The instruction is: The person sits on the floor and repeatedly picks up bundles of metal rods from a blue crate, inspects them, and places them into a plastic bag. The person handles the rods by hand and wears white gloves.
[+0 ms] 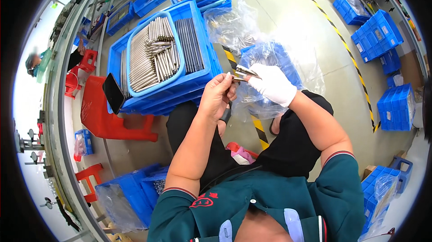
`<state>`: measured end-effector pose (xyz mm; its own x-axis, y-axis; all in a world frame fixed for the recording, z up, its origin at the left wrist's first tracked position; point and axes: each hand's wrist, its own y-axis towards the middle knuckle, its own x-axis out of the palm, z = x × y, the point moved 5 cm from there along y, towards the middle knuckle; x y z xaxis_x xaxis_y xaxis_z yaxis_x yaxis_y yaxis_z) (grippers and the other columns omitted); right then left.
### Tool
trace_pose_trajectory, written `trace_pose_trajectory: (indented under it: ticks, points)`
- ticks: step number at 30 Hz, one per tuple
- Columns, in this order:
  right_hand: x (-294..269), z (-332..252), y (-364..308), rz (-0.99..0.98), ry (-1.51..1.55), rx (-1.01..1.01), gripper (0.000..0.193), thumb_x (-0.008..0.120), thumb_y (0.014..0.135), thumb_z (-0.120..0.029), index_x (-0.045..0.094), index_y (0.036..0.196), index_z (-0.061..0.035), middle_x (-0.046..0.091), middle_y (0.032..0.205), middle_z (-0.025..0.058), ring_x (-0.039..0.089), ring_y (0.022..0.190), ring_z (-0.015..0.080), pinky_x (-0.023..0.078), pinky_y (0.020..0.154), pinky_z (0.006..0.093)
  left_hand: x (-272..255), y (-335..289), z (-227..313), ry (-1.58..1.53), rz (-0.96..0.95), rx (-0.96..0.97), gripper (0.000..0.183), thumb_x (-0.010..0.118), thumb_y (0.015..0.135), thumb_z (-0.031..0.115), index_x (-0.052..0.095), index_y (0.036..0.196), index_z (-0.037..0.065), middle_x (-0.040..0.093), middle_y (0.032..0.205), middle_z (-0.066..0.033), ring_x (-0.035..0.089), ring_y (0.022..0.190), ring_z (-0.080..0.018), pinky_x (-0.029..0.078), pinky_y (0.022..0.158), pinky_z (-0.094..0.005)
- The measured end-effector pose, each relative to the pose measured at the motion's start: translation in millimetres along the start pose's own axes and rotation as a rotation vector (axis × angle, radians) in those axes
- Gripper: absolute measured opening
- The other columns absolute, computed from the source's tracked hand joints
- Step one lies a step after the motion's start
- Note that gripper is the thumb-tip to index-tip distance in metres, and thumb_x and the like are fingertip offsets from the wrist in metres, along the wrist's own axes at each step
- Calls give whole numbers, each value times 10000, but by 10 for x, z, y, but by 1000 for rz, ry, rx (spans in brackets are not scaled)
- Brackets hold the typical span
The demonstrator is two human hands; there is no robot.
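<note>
My bare left hand (pixel 218 92) is closed, its thumb and fingertips pinching the end of a short metal rod. In a white glove, my right hand (pixel 272 84) grips several shiny metal rods (pixel 244 71), which stick out towards the left hand. Both hands meet in front of my knees, over the near edge of a blue crate (pixel 291 72) lined with clear plastic, with metal rods inside. Left of them, a light-blue tray (pixel 181 64) full of stacked metal rods rests on a pile of blue crates (pixel 198 74). Dark rods (pixel 189 44) stand in rows beside the tray.
A dark flat screen-like panel (pixel 114 93) leans at the crate pile's left corner. A red stool (pixel 101 111) stands beside it. Blue bins (pixel 377 35) line the right side, past yellow-black floor tape (pixel 342 39). Another person (pixel 33 62) is at the far left.
</note>
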<state>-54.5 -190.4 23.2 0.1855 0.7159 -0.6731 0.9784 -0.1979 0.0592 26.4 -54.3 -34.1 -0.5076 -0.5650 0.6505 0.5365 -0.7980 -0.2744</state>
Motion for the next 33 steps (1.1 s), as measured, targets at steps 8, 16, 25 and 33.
trace_pose_trajectory:
  ticks: [8, 16, 25, 33]
  points:
    - [27, 75, 9, 36, -86, -96, 258, 516, 881, -304, 534, 876, -46, 580, 726, 183, 582, 683, 375, 444, 605, 435, -35, 90, -32, 74, -2, 37, 133, 628, 892, 168, 585, 873, 44, 538, 670, -16, 457, 567, -96, 381, 540, -247]
    - [37, 42, -28, 34, -85, -33, 207, 553, 875, -268, 576, 901, -64, 576, 759, 173, 578, 706, 361, 443, 617, 399, -47, 40, 30, 214, 60, 5, 155, 668, 863, 187, 599, 860, 47, 598, 677, -39, 517, 551, -89, 402, 454, -226]
    - [62, 17, -66, 43, -5, 10, 202, 556, 864, -246, 576, 918, -52, 585, 762, 181, 589, 707, 354, 453, 625, 390, 39, -2, 49, 229, 45, 72, 171, 670, 863, 191, 607, 880, 33, 605, 680, -41, 509, 538, -82, 406, 452, -219]
    - [-47, 52, -23, 33, 62, 20, 242, 568, 868, -266, 572, 880, -25, 561, 725, 173, 552, 658, 326, 427, 610, 377, -24, -18, 229, 397, 213, 301, 168, 622, 892, 139, 605, 908, -27, 560, 658, -36, 484, 551, -88, 415, 525, -232]
